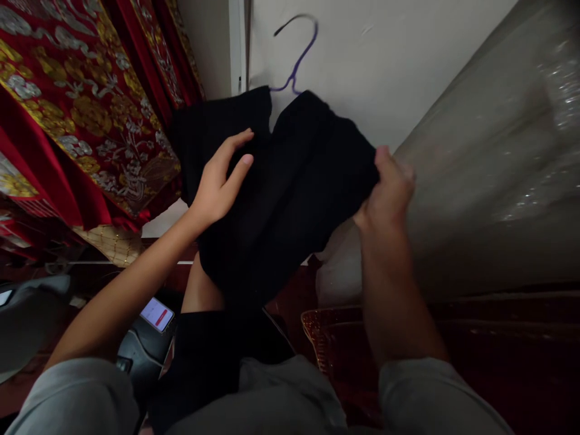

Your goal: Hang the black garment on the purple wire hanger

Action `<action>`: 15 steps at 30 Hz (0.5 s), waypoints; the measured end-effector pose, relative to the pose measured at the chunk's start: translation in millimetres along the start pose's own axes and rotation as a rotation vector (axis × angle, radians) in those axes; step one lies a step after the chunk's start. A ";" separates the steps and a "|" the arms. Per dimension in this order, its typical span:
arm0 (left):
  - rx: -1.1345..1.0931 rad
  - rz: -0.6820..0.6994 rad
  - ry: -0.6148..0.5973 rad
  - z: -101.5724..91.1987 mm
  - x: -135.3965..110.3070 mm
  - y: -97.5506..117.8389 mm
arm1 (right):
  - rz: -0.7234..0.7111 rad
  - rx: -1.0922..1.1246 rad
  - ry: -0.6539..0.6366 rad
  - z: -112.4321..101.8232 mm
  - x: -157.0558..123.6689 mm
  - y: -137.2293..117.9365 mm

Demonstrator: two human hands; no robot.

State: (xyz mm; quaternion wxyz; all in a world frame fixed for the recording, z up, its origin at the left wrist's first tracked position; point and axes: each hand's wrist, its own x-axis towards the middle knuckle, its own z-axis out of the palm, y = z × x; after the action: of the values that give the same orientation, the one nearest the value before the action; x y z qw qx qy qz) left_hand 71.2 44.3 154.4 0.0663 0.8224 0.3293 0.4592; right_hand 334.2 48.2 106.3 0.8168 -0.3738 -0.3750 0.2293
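- The black garment (290,199) sits in the middle of the frame, draped on a purple hanger (296,57) whose hook pokes up, blurred, in front of the white wall (408,66).
- The right hand (387,190) is at the garment's right edge, its grip clenched on the cloth there.
- The left hand (222,181) lies on the left front of the garment with the fingers spread. Its grip is released and it pinches nothing.
- Risk, as I judge it: the hook catches on nothing that shows, so the weight seems to hang from the right hand alone. If that grip loosens, the garment could slide off the hanger.
- The cloth looks bunched and lopsided on the hanger, so a tug from the right could pull one shoulder off it.
- A red and gold curtain (77,103) fills the upper left, near the garment's left edge, and the hook could snag it.
- A big plastic-wrapped shape (489,181) fills the right side, just behind the right hand.
- A reddish tray or basket (317,329) shows at lower centre. It is too dark to tell what is in it.
- A lit phone (156,314) lies at lower left, below the left arm.
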 end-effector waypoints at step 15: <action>-0.671 -0.958 -0.109 -76.3 -30.1 -35.2 | -0.092 -0.280 -1.734 14.5 -144.0 -45.6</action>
State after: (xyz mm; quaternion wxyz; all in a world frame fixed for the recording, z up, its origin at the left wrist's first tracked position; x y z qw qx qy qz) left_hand -17.6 38.7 162.0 0.5400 0.5385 0.4968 0.4143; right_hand 238.7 -67.8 84.9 0.1993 -0.1490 -0.9026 0.3512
